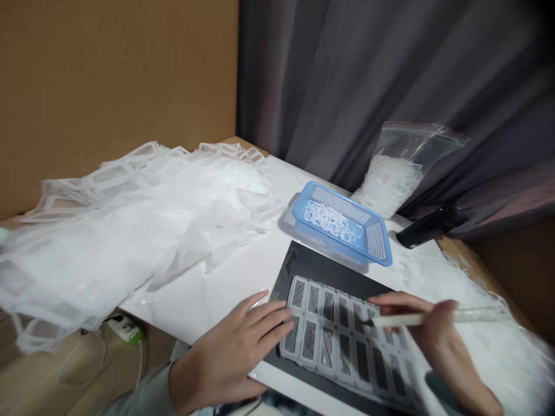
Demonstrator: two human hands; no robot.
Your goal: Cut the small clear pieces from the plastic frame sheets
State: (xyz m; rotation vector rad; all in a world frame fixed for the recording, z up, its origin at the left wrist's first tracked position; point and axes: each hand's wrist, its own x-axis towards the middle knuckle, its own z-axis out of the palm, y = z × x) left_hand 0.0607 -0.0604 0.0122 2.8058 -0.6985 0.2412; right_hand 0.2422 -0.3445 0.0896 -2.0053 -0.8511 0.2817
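A translucent white frame sheet [318, 358], with two rows of rectangular windows, lies on a black board [299, 260]. My left hand [234, 341] rests at the board's left edge, its fingers stretched out and their tips touching the sheet's left end. In my right hand [433, 329] is a slim white pen-like tool [401, 319], gripped near its dark tip. That tip sits over the upper row of windows, right of the middle; whether it touches the sheet I cannot tell. The sheet's right end is blurred and partly covered by my right hand.
Behind the board stands a blue basket [377, 260] holding thin white rings. A clear zip bag [390, 173] of white pieces and a black cylinder [425, 228] are beyond it. White frame sheets [143, 214] pile up at left; white scraps [489, 341] lie at right.
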